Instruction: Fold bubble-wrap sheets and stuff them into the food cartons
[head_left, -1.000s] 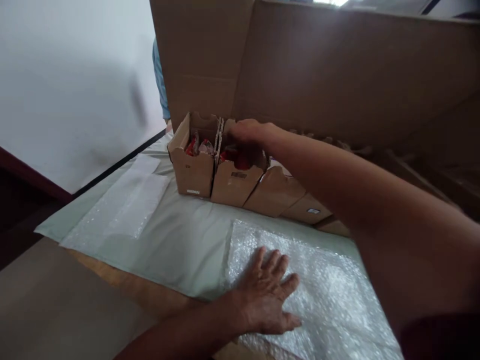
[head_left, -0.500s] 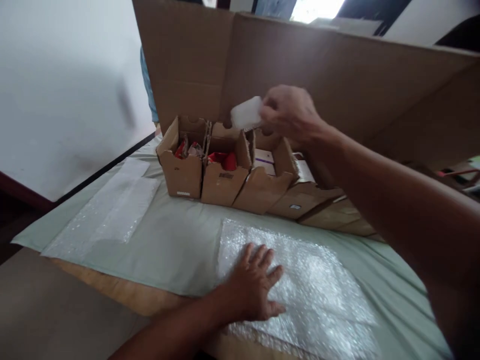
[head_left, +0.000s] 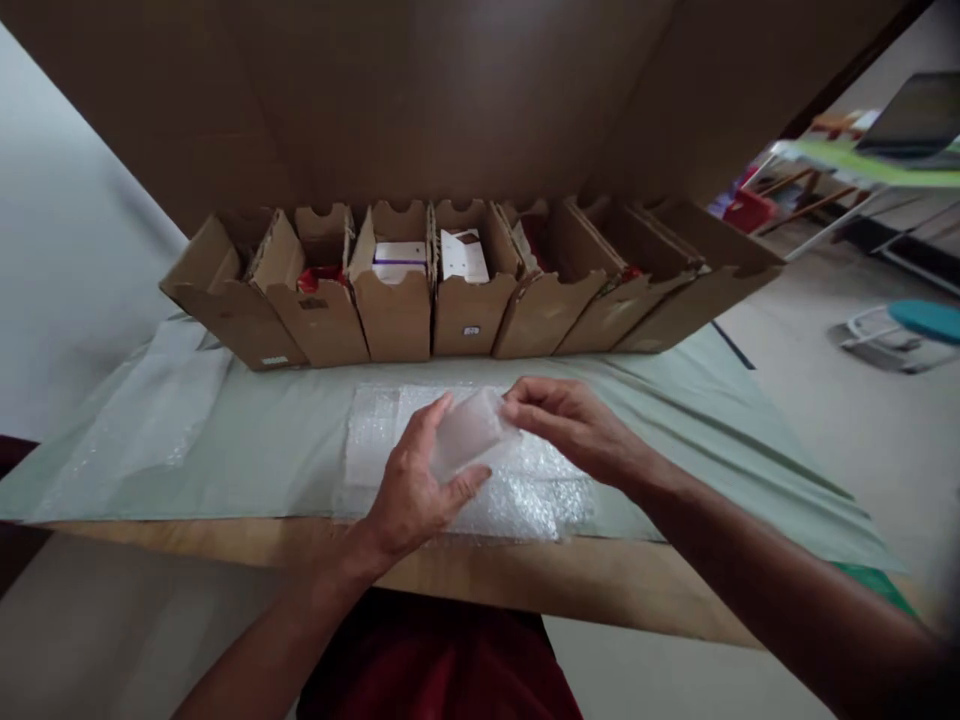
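Between my hands is a small translucent white packet [head_left: 466, 434], roughly rectangular and slightly tilted; what it is made of or holds I cannot make out. My left hand [head_left: 416, 490] grips its left end, fingers behind and thumb below. At the upper right end, my right hand [head_left: 559, 420] pinches the packet between thumb and fingers. Just beneath both hands, a sheet of bubble wrap [head_left: 525, 505] lies on the pale green cloth [head_left: 285, 440], partly covered by the hands and packet.
Several open cardboard bins [head_left: 397, 320] stand in a row behind, some with red or white items inside. A tall cardboard panel [head_left: 450, 110] rises behind them. More bubble wrap [head_left: 161, 400] lies at left. A blue-topped stool [head_left: 926, 320] stands on the floor at right.
My right hand has brought the packet down from above the bins to over the bubble wrap. My left hand has lifted off the wrap and taken hold of the packet. The view has turned right.
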